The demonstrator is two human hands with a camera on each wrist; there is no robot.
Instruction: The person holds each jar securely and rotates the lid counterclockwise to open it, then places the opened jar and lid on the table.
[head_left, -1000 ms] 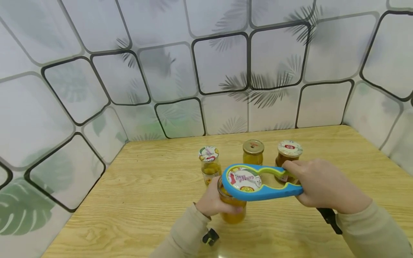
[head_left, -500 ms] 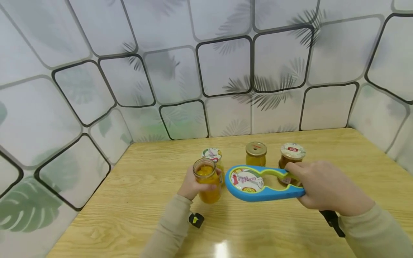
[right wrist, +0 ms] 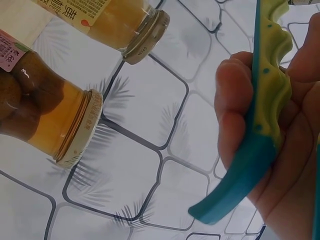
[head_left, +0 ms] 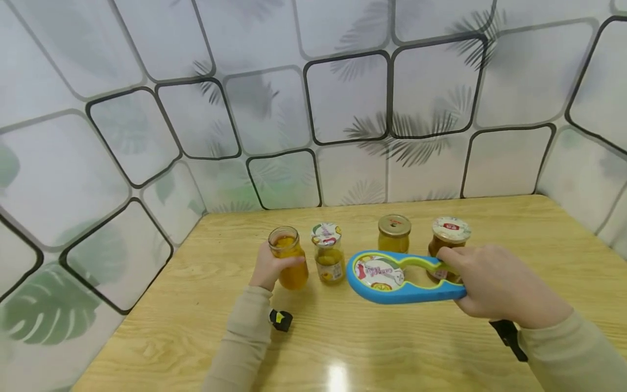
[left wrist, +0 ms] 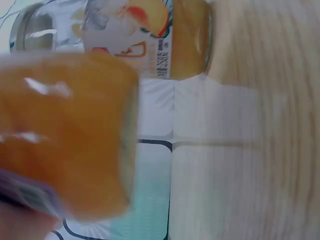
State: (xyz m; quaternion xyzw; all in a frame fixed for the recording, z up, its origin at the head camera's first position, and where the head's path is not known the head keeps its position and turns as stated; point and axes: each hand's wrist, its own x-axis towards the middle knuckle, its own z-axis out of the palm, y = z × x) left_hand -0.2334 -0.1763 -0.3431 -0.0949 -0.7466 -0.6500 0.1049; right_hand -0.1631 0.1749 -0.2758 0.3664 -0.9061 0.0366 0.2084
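Observation:
My left hand (head_left: pixel 266 268) grips a lidless glass jar (head_left: pixel 293 271) of orange contents, its fingers mostly hidden behind the glass. Just right of it stands a jar with a patterned lid (head_left: pixel 329 265), holding yellow contents. In the left wrist view the held jar (left wrist: pixel 65 135) looms blurred in front of that standing one (left wrist: pixel 145 37). My right hand (head_left: pixel 499 284) holds a blue and yellow jar opener (head_left: pixel 401 295) by its handles, level above the table. A round printed lid (head_left: pixel 379 273) sits in the opener's wide end. The right wrist view shows fingers curled round the ridged yellow handle (right wrist: pixel 272 85).
Behind the opener stand a gold-lidded jar (head_left: pixel 394 231) and a jar of dark round fruit with a white lid (head_left: pixel 450 233), partly covered by the opener and hand. The wooden table (head_left: pixel 372 348) meets a patterned backdrop (head_left: pixel 352 98) at the back and sides.
My left hand has carried the open jar leftward and away from under the opener, past the patterned-lid jar to its left side. The right hand holds the opener and lid almost still.

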